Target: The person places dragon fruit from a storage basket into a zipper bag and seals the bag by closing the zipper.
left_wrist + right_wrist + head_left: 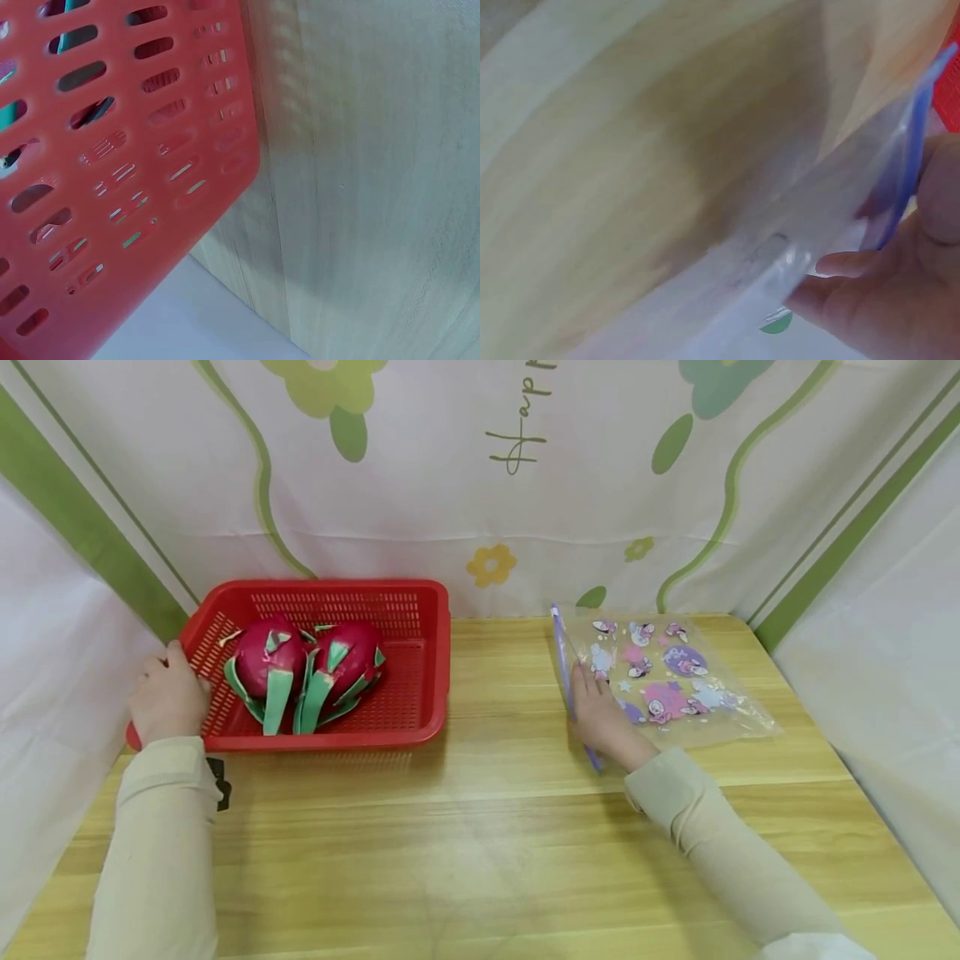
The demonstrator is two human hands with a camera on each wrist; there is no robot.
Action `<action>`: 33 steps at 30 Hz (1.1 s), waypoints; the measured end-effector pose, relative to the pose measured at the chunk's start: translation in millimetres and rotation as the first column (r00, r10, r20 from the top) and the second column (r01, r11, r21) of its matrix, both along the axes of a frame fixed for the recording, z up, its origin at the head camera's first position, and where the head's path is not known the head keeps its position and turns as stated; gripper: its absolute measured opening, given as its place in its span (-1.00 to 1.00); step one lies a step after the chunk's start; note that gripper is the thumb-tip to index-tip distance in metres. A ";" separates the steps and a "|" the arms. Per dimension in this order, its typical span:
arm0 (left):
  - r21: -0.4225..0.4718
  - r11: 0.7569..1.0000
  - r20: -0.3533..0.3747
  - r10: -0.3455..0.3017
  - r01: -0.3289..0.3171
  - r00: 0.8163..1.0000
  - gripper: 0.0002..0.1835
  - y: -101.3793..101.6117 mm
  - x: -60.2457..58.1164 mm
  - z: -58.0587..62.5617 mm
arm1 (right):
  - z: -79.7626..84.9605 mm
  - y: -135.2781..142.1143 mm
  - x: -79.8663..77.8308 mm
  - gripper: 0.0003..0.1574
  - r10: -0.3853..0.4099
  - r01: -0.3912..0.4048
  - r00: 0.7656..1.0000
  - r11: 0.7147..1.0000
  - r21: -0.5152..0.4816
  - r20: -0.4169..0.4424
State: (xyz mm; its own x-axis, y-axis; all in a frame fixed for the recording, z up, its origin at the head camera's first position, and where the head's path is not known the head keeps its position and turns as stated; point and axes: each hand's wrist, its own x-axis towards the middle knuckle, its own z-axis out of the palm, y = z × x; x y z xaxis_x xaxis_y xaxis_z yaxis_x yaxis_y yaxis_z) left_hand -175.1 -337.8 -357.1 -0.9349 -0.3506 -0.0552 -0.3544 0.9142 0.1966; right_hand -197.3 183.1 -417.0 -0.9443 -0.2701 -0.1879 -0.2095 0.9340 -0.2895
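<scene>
On the left part of the tabletop (pixel 450 843), a red basket (pixel 393 740) with slotted sides, two dragon fruits inside. Left dragon fruit (pixel 264 662) and right dragon fruit (pixel 360 652) side by side, both in the left and middle part, pink-red skin, green leaf tips pointing toward the person. Right end of the basket floor shows bare.

Left hand (pixel 168 695) grips the basket's left end, fingers bent over the rim; the left wrist view shows only the basket's slotted wall and wood, no fingers, so exact finger placement can't be told. Black piece (pixel 219 783) sticks out beside the left cuff.

Right hand (pixel 609 718) is at the left edge of a clear plastic bag (pixel 720 670), well apart from the basket. Fingers close together over the bag's top side, thumb on the other side of the purple strip (pixel 917 127), pinching that edge; strip runs along the bag's left side. Bag lies flat-looking on the right part of the tabletop, printed with pink, purple and white cartoon figures and stars. Right wrist view blurry, bag film standing up at the hand.

Both sleeves beige (pixel 161 852). Behind: white cloth (pixel 420 502) with flowers, leaves, green lines and partial lettering.
</scene>
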 end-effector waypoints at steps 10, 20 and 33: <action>-0.007 1.000 -0.012 -0.002 0.002 1.000 -0.30 1.6 -5.6 -2.2 | 0.6 7.2 2.0 -0.31 -0.010 0.011 0.974 1.000 0.005 -0.224; -0.010 1.000 0.011 -0.003 0.003 1.000 -0.30 -1.4 -0.4 -1.7 | 10.6 4.8 -0.1 -0.36 -0.059 0.089 0.906 0.995 0.052 -0.418; -0.027 1.000 0.006 -0.001 0.002 1.000 -0.30 0.2 0.5 -0.7 | 15.4 -0.7 2.6 0.12 -0.117 0.130 0.881 0.992 -0.002 -0.459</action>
